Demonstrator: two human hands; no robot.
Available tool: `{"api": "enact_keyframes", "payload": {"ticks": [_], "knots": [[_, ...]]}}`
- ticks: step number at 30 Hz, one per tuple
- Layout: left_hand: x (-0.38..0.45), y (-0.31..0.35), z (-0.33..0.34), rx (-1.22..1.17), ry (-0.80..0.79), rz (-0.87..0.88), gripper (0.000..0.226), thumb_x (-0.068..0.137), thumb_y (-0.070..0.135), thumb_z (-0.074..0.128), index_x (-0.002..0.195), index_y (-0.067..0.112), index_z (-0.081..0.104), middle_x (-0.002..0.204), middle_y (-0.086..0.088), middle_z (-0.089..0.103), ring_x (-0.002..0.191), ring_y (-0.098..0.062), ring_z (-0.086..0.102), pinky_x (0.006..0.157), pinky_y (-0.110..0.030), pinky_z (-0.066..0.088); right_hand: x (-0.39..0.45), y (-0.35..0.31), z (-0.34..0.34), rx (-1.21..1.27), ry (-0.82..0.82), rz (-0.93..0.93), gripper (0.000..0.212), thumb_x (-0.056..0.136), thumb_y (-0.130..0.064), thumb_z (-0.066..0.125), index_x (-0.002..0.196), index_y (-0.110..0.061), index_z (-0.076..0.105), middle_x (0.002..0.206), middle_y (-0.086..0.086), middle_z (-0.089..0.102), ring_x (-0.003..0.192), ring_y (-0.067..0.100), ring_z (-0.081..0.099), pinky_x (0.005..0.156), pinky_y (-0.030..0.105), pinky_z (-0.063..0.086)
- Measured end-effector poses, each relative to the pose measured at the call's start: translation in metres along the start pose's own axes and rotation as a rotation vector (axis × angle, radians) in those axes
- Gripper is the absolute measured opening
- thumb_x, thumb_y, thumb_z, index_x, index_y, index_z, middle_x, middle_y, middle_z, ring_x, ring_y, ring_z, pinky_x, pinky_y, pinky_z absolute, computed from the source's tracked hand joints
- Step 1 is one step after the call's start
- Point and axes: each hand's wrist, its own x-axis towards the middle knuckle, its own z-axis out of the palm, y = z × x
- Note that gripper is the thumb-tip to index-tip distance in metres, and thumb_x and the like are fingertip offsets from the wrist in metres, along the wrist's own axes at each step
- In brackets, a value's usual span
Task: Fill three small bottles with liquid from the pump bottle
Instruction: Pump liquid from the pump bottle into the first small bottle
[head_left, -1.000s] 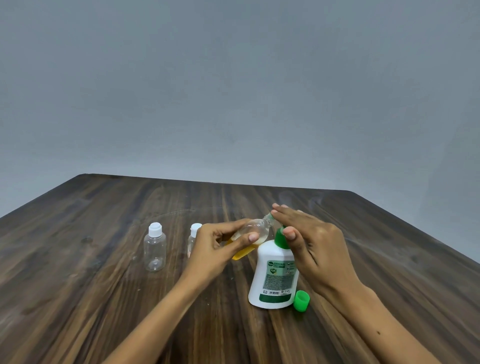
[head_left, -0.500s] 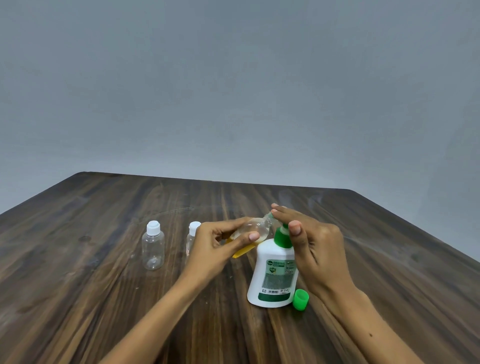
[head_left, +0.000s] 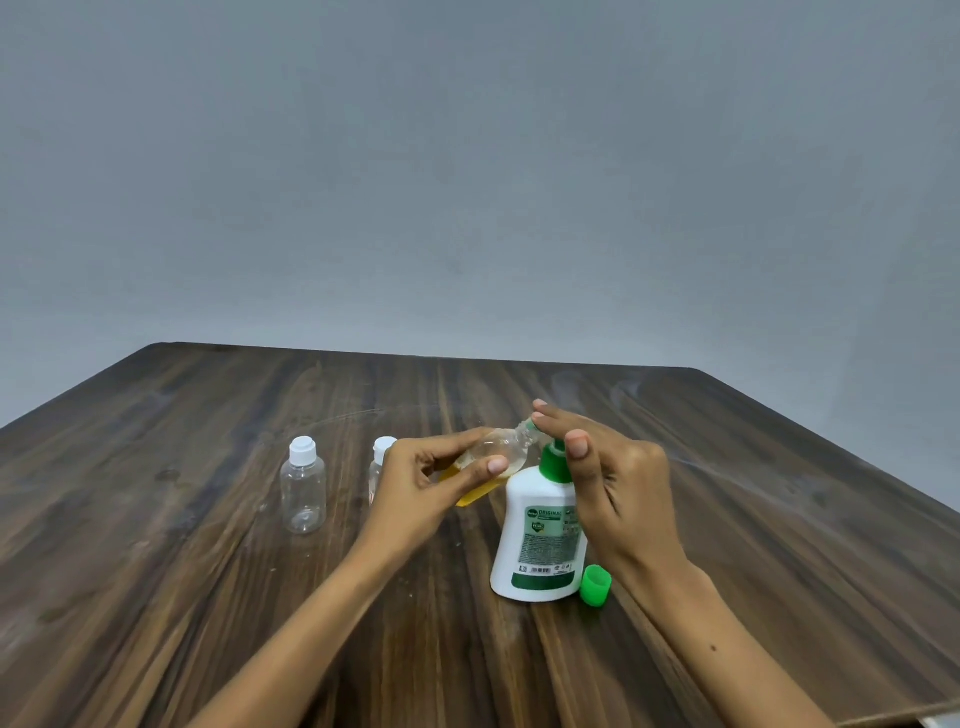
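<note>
A single head-worn camera is looking forward and down from the person's side of the desk (head_left: 208, 545), sitting close above the forearms and taking in the grey wall (head_left: 467, 156) behind.

Left hand (head_left: 423, 483) tilts small bottle (head_left: 493, 457) at pump bottle (head_left: 540, 540); right hand (head_left: 618, 493) on pump.

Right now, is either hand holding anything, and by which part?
The left hand holds a small clear bottle by its body, tilted, with yellow liquid inside. The right hand rests its fingers on the pump bottle at its green pump top.
</note>
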Motion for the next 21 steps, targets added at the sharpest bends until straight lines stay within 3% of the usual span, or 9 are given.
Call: {"api": "enact_keyframes", "payload": {"ticks": [3,8,13,21], "knots": [[0.0002,0.0004,0.0007,-0.004,0.015,0.0,0.029,0.077,0.023,0.073,0.107,0.022,0.074,0.104,0.008,0.076,0.105,-0.011,0.069,0.089,-0.027,0.055,0.0036,-0.0013,-0.0044,-0.033,-0.011,-0.045,0.076,0.096,-0.066,0.02,0.107,-0.013,0.073,0.117,-0.001,0.068,0.111,0.011,0.063,0.084,0.038,0.056],[0.0008,-0.0013,-0.0015,0.008,-0.009,-0.019,0.031,0.08,0.019,0.074,0.111,0.012,0.074,0.106,0.004,0.075,0.107,-0.013,0.069,0.093,-0.032,0.055,-0.0043,0.0053,0.0028,-0.082,0.008,-0.061,0.072,0.098,-0.062,0.023,0.106,-0.012,0.073,0.114,0.001,0.069,0.107,0.013,0.065,0.077,0.04,0.058],[0.0,0.0006,-0.0007,0.0,0.013,-0.023,0.034,0.078,0.023,0.074,0.111,0.014,0.074,0.107,0.004,0.075,0.107,-0.013,0.069,0.093,-0.033,0.055,0.0034,0.0024,-0.004,-0.119,-0.023,-0.139,0.073,0.098,-0.062,0.02,0.112,-0.011,0.071,0.119,0.004,0.067,0.113,0.016,0.062,0.09,0.041,0.054],[0.001,0.0018,-0.0017,0.018,0.008,-0.024,0.033,0.078,0.023,0.074,0.109,0.015,0.074,0.105,0.007,0.076,0.105,-0.01,0.069,0.089,-0.026,0.055,0.0005,0.0059,-0.003,-0.161,-0.051,-0.154,0.072,0.1,-0.059,0.019,0.114,-0.01,0.07,0.121,0.003,0.066,0.118,0.015,0.059,0.093,0.042,0.053]]}}
